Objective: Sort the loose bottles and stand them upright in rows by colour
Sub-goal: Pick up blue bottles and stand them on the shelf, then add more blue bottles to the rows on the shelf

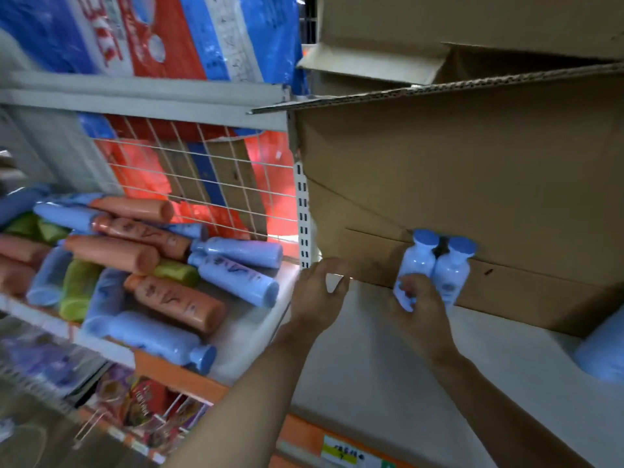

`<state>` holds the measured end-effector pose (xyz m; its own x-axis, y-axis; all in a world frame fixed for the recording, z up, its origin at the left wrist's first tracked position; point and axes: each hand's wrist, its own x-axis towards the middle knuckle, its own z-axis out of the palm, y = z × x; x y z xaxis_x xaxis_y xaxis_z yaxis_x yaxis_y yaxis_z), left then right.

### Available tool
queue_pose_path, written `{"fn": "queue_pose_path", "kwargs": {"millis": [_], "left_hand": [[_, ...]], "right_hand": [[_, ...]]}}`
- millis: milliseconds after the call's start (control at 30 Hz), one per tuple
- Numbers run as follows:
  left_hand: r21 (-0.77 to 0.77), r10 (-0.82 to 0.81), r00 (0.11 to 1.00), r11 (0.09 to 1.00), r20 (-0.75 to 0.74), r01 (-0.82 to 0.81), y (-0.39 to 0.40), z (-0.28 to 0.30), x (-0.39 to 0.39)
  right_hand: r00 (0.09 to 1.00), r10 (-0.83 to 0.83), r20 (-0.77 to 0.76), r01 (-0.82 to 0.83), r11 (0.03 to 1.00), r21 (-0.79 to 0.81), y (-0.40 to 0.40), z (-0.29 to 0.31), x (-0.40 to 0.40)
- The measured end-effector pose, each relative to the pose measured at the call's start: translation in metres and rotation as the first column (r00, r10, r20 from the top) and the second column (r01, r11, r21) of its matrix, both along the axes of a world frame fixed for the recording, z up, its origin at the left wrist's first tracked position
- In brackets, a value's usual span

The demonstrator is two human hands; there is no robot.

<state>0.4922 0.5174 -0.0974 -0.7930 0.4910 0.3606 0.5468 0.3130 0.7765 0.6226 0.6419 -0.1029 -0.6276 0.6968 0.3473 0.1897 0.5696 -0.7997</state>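
Two light-blue bottles [434, 266] with blue caps stand upright side by side on the white shelf [388, 359], against a cardboard box [472, 184]. My right hand [423, 310] wraps around their lower halves from the front. My left hand [319, 293] hovers just left of them with fingers curled and nothing in it, close to the box's lower left corner. On the left shelf section lies a loose heap of bottles [135, 265] on their sides: blue, orange and green ones mixed together.
A white slotted upright [303, 211] and a wire grid [209, 177] divide the two shelf sections. A blurred blue object [601, 352] sits at the right edge. Packaged goods [145, 407] hang below the orange shelf edge [304, 434].
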Motion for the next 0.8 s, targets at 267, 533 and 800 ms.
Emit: {"fn": "queue_pose_path", "kwargs": {"millis": [267, 533, 800], "left_hand": [[-0.206, 0.234, 0.959, 0.942, -0.162, -0.265, -0.14, 0.02, -0.086], [-0.25, 0.427, 0.879, 0.846, -0.212, -0.472, -0.287, 0.024, -0.192], [-0.366, 0.512, 0.839, 0.757, -0.182, -0.541, -0.393, 0.033, -0.291]], "right_hand": [[0.96, 0.25, 0.13, -0.256, 0.966, 0.029, -0.109, 0.022, -0.123], [0.918, 0.375, 0.131, -0.386, 0.919, 0.074, -0.236, 0.043, -0.259], [0.839, 0.525, 0.144, -0.539, 0.838, 0.087, -0.338, 0.067, -0.367]]}}
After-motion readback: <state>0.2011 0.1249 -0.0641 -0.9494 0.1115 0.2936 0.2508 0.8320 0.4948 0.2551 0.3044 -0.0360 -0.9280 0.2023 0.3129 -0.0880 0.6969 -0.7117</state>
